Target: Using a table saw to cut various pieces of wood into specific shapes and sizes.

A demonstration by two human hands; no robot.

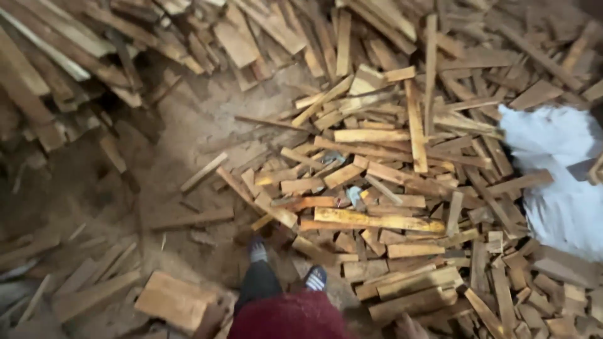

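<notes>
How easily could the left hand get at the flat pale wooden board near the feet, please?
Probably yes: the left hand seems right beside the board, which lies uncovered on top.

One package is seen: a white sack (556, 176), soft and crumpled, lying at the right edge upon the scattered wood offcuts (377, 182). No labels, signs or screens are shown.

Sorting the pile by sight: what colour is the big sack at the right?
White, the sack among wood offcuts, head view.
</notes>
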